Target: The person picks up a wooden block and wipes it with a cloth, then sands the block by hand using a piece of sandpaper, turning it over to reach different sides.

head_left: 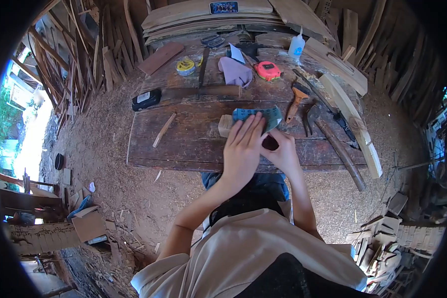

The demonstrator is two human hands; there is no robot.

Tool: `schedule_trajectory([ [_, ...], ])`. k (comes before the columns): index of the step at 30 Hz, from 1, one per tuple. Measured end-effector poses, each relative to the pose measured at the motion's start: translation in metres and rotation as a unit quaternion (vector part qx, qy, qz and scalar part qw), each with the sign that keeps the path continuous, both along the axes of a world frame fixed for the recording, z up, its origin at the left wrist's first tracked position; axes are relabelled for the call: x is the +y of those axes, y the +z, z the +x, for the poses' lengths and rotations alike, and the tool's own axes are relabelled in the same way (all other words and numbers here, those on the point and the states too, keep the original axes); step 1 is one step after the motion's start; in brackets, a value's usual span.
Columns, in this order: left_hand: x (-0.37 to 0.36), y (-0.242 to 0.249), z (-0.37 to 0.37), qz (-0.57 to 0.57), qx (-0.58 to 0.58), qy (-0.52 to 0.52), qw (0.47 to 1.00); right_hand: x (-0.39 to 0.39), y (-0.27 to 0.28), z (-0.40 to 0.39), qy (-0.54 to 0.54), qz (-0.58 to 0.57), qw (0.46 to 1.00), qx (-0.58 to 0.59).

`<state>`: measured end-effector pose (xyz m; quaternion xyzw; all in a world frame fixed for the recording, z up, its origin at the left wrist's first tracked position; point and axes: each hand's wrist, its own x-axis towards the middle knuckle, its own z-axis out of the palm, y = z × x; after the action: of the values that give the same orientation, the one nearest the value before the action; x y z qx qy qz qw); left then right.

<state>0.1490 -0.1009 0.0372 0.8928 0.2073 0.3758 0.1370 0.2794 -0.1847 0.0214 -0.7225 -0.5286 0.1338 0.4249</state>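
A green sheet with dark print, like sandpaper (257, 113), lies near the middle of the worn wooden table (159, 134). My left hand (244, 144) rests on the sheet with its fingers stretched out flat, close together. On the sheet's right side, my right hand (280, 149) has its thumb and index finger curled round to meet near the sheet's lower edge, pinching that edge. A small pale wooden block (225, 125) shows just left of the sheet, partly covered by my left hand and the sheet.
Behind my hands are a hammer (218, 91), a purple cloth (235, 72), a pink tape measure (268, 71) and a yellow tape roll (186, 66). To the right lie a brush (296, 102), another hammer (340, 149) and a long curved board (355, 121).
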Motion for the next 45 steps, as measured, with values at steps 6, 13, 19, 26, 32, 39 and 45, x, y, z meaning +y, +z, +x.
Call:
schedule_trajectory([
  [6, 0.032, 0.006, -0.028, 0.022, 0.027, 0.094, 0.995, 0.008, -0.009, -0.003, -0.005, 0.121, 0.992, -0.03],
  [13, 0.018, -0.001, 0.003, 0.014, -0.019, 0.073, 0.997, 0.004, -0.001, -0.005, 0.003, 0.096, 0.995, 0.021],
  [19, -0.001, -0.001, 0.018, 0.018, 0.01, 0.006, 1.0, -0.001, -0.006, 0.004, -0.002, 0.01, 1.0, 0.012],
  [26, 0.027, 0.007, -0.021, 0.014, 0.017, 0.07, 0.997, 0.006, -0.003, -0.004, 0.003, 0.099, 0.995, 0.015],
  [32, 0.011, 0.001, -0.01, 0.014, 0.009, 0.118, 0.993, 0.007, -0.003, -0.005, 0.009, 0.094, 0.995, 0.019],
  [39, -0.019, 0.0, 0.019, 0.012, -0.005, 0.022, 1.0, -0.001, -0.007, 0.0, -0.012, 0.063, 0.998, -0.007],
  [45, 0.016, 0.006, -0.011, 0.031, 0.025, 0.055, 0.998, 0.005, -0.003, -0.005, -0.001, 0.094, 0.996, 0.002],
])
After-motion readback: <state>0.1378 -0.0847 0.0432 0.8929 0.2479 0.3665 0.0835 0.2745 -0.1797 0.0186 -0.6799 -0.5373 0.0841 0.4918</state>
